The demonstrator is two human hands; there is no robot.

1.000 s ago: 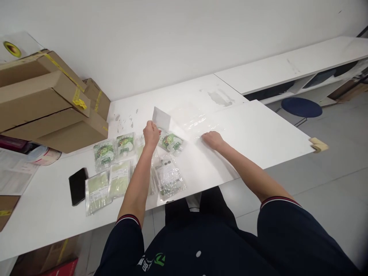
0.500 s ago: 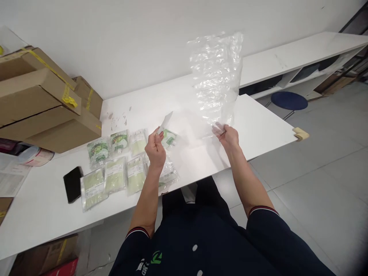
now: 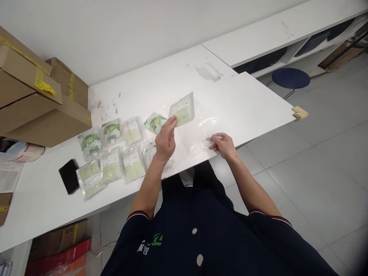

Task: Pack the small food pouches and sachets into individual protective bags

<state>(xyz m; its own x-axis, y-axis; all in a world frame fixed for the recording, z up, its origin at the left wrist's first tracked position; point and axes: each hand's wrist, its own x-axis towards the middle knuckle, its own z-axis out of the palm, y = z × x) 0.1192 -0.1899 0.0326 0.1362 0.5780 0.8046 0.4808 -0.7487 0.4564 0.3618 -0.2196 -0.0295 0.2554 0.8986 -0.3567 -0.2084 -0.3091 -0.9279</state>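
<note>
My left hand [image 3: 166, 140] pinches the lower left corner of a pale green pouch [image 3: 183, 109], tilted above the table. To its right, my right hand [image 3: 224, 145] grips the edge of a clear plastic bubble sheet [image 3: 198, 132], which lies on the table near the front edge. Left of my left hand, several flat pouches in clear wrap lie in two rows, among them a pale green one [image 3: 133, 165] and a green printed one [image 3: 111, 131]. Another green printed pouch [image 3: 155, 122] lies just behind my left hand.
Cardboard boxes [image 3: 43, 115] are stacked at the table's left back. A black phone [image 3: 69, 177] lies left of the pouches, with a round tub [image 3: 28, 151] beyond it. A blue stool [image 3: 291, 78] stands at the right, past the table corner with its tan corner piece [image 3: 300, 113].
The bubble sheet, held upright before, has come down onto the table with my right hand. In my left hand the pouch has turned from edge-on to show its face.
</note>
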